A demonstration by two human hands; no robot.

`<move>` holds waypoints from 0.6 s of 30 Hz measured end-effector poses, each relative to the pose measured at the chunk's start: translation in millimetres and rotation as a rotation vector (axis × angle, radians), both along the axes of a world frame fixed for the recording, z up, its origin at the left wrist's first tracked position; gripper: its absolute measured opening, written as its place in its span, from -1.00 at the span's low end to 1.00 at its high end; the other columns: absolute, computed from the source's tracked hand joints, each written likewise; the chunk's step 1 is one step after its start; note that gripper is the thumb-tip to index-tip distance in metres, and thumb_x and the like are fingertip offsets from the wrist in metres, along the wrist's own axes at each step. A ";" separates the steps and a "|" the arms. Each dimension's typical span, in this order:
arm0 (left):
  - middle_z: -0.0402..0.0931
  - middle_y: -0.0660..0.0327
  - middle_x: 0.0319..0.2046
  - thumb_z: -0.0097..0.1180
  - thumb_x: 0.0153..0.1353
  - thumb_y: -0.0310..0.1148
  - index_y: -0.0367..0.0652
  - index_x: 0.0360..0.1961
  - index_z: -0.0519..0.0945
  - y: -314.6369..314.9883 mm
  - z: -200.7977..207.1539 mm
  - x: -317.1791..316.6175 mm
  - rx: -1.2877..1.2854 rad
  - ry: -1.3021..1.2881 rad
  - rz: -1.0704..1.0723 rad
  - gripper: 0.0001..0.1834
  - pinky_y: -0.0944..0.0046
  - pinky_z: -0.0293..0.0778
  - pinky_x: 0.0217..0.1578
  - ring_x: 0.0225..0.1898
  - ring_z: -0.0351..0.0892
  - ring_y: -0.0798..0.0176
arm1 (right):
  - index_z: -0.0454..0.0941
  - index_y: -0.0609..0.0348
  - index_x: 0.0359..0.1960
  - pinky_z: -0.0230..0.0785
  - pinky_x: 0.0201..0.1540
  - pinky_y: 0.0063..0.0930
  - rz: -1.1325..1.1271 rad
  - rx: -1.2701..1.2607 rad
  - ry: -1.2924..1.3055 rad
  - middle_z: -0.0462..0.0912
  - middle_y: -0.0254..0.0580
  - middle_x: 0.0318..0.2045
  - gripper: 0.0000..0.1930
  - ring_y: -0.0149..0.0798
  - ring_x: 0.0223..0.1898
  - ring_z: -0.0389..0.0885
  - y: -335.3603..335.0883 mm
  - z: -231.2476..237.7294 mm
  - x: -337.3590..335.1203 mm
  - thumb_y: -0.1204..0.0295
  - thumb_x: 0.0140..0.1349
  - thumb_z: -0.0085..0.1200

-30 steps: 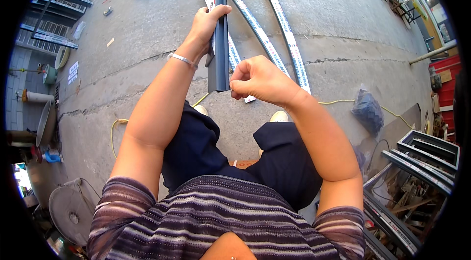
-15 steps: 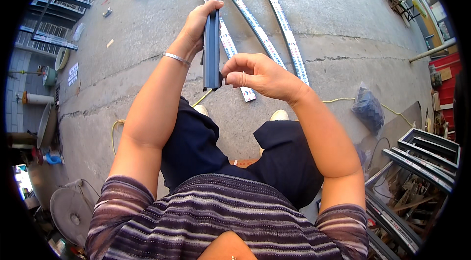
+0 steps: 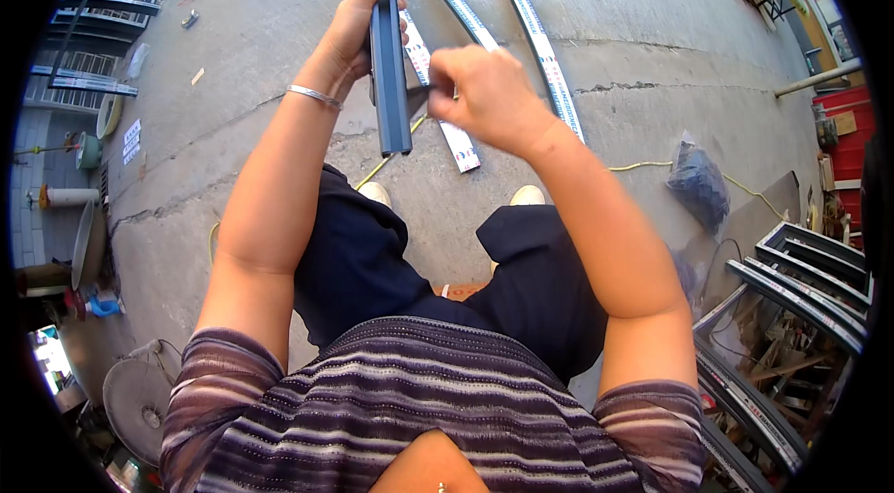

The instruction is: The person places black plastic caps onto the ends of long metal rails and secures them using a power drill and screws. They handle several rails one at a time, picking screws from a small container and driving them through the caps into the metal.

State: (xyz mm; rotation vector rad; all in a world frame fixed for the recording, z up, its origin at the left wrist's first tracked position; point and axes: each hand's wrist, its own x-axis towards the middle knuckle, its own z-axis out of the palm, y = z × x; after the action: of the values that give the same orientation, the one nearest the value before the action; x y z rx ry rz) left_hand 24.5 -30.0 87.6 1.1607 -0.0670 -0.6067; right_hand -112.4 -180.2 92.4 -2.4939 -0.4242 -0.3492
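My left hand (image 3: 358, 26) is closed around a long dark grey metal profile (image 3: 392, 93), its grooved face up and its near end over the gap between my knees. To the profile's right, my right hand (image 3: 491, 100) is held in a pinch. A thin dark strip (image 3: 419, 102) spans from the profile's edge to those fingertips; blur hides its exact shape. Beneath, a film-covered profile (image 3: 456, 144) with printed white film lies on the floor, partly hidden by the one I hold. Two more wrapped lengths (image 3: 535, 27) stretch away beside it.
A bag of dark material (image 3: 698, 186) rests on the floor at right, near a yellow cord (image 3: 643, 165). Dark frames (image 3: 810, 279) are stacked at lower right. On the left are a fan (image 3: 144, 409) and a rack of dark profiles (image 3: 112, 4).
My right hand has drawn up and slightly right from the profile's edge, and a dark strip now shows between them. The left hand and profile have shifted slightly left and up.
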 end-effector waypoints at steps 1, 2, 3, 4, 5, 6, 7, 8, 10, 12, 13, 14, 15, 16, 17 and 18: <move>0.40 0.29 -0.49 0.15 0.18 -0.15 -0.10 -0.28 0.42 1.1 1.9 -0.2 -0.032 -0.020 -0.032 -0.72 0.42 0.36 -0.65 -0.65 0.36 0.42 | 0.51 0.10 -0.52 0.32 -0.21 -0.18 -0.058 -0.029 -0.023 0.62 -0.20 -0.50 -0.87 -0.07 -0.33 0.60 -5.8 4.3 3.3 0.34 0.00 0.13; 0.40 0.29 -0.49 0.15 0.18 -0.15 -0.10 -0.28 0.42 -1.2 0.8 -1.8 -0.034 -0.012 -0.035 -0.72 0.42 0.36 -0.65 -0.65 0.36 0.42 | 0.51 0.09 -0.49 0.33 -0.21 -0.17 -0.129 -0.078 -0.063 0.62 -0.22 -0.48 -0.87 -0.06 -0.33 0.60 -10.8 2.0 9.1 0.34 0.01 0.14; 0.40 0.27 -0.54 0.17 0.15 -0.14 -0.13 -0.36 0.42 -3.6 0.7 -3.8 -0.081 -0.045 -0.035 -0.70 0.41 0.42 -0.65 -0.65 0.40 0.41 | 0.50 0.10 -0.49 0.34 -0.22 -0.17 -0.173 -0.077 -0.097 0.62 -0.21 -0.49 -0.88 -0.06 -0.34 0.60 -15.4 0.6 14.6 0.35 0.01 0.14; 0.40 0.26 -0.59 0.19 0.12 -0.13 -0.16 -0.44 0.43 -5.1 0.1 -5.2 -0.128 -0.080 -0.032 -0.68 0.39 0.47 -0.65 -0.66 0.45 0.40 | 0.50 0.10 -0.49 0.35 -0.23 -0.17 -0.215 -0.078 -0.132 0.62 -0.20 -0.50 -0.88 -0.05 -0.35 0.60 -19.3 -0.5 19.2 0.37 0.02 0.15; 0.41 0.26 -0.52 0.20 0.13 -0.08 -0.16 -0.38 0.42 -1.6 -1.0 -5.2 -0.147 -0.094 -0.059 -0.64 0.42 0.47 -0.64 -0.62 0.45 0.43 | 0.50 0.10 -0.49 0.35 -0.23 -0.17 -0.210 -0.076 -0.125 0.62 -0.20 -0.50 -0.88 -0.05 -0.35 0.60 -19.6 -3.1 22.6 0.37 0.02 0.15; 0.41 0.26 -0.52 0.20 0.13 -0.08 -0.16 -0.38 0.42 2.9 -1.3 -5.5 -0.146 -0.088 -0.052 -0.64 0.42 0.47 -0.64 -0.62 0.45 0.43 | 0.52 0.13 -0.45 0.39 -0.26 -0.26 -0.198 -0.040 -0.140 0.62 -0.20 -0.50 -0.87 -0.12 -0.40 0.61 -19.2 -5.7 25.8 0.37 0.05 0.16; 0.37 0.28 -0.49 0.15 0.18 -0.01 -0.19 -0.22 0.38 8.1 -0.6 -5.8 -0.143 -0.140 -0.061 -0.56 0.48 0.44 -0.62 -0.60 0.42 0.46 | 0.54 0.16 -0.40 0.43 -0.30 -0.34 -0.184 -0.004 -0.155 0.63 -0.20 -0.50 -0.85 -0.18 -0.45 0.61 -18.9 -8.5 29.7 0.36 0.09 0.17; 0.33 0.29 -0.46 0.09 0.23 0.06 -0.21 -0.06 0.34 10.3 -2.3 -6.6 -0.149 -0.187 -0.073 -0.46 0.53 0.42 -0.61 -0.58 0.39 0.48 | 0.54 0.16 -0.40 0.43 -0.30 -0.34 -0.182 -0.013 -0.145 0.63 -0.20 -0.50 -0.85 -0.18 -0.45 0.61 -24.9 -15.2 32.7 0.36 0.09 0.17; 0.25 0.27 -0.41 -0.02 0.23 0.25 -0.30 0.06 0.24 27.0 -2.3 -0.4 -0.213 -0.146 -0.136 -0.23 0.55 0.39 -0.62 -0.57 0.32 0.52 | 0.58 0.16 -0.31 0.43 -0.30 -0.41 -0.143 0.287 0.120 0.63 -0.23 -0.50 -0.81 -0.31 -0.44 0.60 -42.7 -34.1 35.3 0.30 0.18 0.16; 0.21 0.26 -0.39 -0.11 0.26 0.28 -0.32 0.11 0.19 41.4 -2.3 6.8 -0.292 -0.140 -0.181 -0.19 0.56 0.37 -0.63 -0.56 0.29 0.51 | 0.61 0.20 -0.25 0.45 -0.24 -0.37 -0.268 0.164 0.270 0.66 -0.14 -0.42 -0.73 -0.25 -0.34 0.63 -77.1 -60.2 32.8 0.25 0.18 0.18; 0.21 0.27 -0.38 -0.18 0.29 0.29 -0.34 0.14 0.16 50.4 -1.0 8.9 -0.278 -0.158 -0.198 -0.18 0.57 0.37 -0.63 -0.56 0.27 0.51 | 0.63 0.20 -0.27 0.47 -0.19 -0.30 -0.328 0.144 0.368 0.69 -0.06 -0.37 -0.72 -0.14 -0.28 0.67 -91.8 -80.7 35.1 0.24 0.13 0.21; 0.22 0.26 -0.37 -0.21 0.32 0.27 -0.33 0.14 0.18 59.1 -1.0 9.8 -0.211 -0.214 -0.170 -0.22 0.57 0.34 -0.65 -0.55 0.27 0.50 | 0.64 0.21 -0.28 0.47 -0.18 -0.28 -0.306 0.056 0.461 0.69 -0.03 -0.36 -0.71 -0.11 -0.27 0.67 -101.3 -92.9 35.4 0.23 0.11 0.22; 0.23 0.26 -0.37 -0.19 0.32 0.25 -0.32 0.12 0.21 65.3 4.4 5.2 -0.189 -0.213 -0.095 -0.24 0.57 0.32 -0.66 -0.54 0.28 0.51 | 0.64 0.22 -0.28 0.47 -0.16 -0.27 -0.273 -0.025 0.553 0.68 0.00 -0.35 -0.69 -0.09 -0.26 0.67 -106.3 -107.9 37.8 0.21 0.10 0.22; 0.24 0.27 -0.37 -0.18 0.33 0.23 -0.32 0.11 0.24 66.6 9.3 -0.1 -0.182 -0.216 -0.031 -0.26 0.57 0.30 -0.68 -0.54 0.29 0.51 | 0.63 0.25 -0.27 0.47 -0.19 -0.30 -0.242 -0.082 0.590 0.68 -0.02 -0.36 -0.70 -0.12 -0.29 0.66 -117.0 -128.9 38.9 0.24 0.12 0.21; 0.24 0.27 -0.37 -0.18 0.33 0.23 -0.32 0.11 0.24 71.6 9.3 -1.4 -0.187 -0.221 -0.022 -0.26 0.57 0.30 -0.68 -0.54 0.29 0.51 | 0.62 0.27 -0.25 0.47 -0.22 -0.34 -0.207 -0.138 0.620 0.68 -0.04 -0.36 -0.70 -0.16 -0.32 0.65 -124.3 -154.1 45.2 0.26 0.13 0.20; 0.31 0.28 -0.45 -0.06 0.28 0.19 -0.27 -0.02 0.33 78.2 8.4 0.2 -0.209 -0.190 0.039 -0.35 0.55 0.39 -0.67 -0.58 0.37 0.51 | 0.63 0.25 -0.27 0.48 -0.17 -0.29 -0.213 -0.173 0.640 0.69 0.00 -0.34 -0.71 -0.08 -0.27 0.67 -121.9 -174.3 50.0 0.26 0.11 0.20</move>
State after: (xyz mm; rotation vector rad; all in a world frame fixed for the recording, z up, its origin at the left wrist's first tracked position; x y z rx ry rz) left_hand 24.8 48.2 96.0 1.0114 -0.2632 -0.4426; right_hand -62.4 -302.1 -81.9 -2.6446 0.0770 0.4216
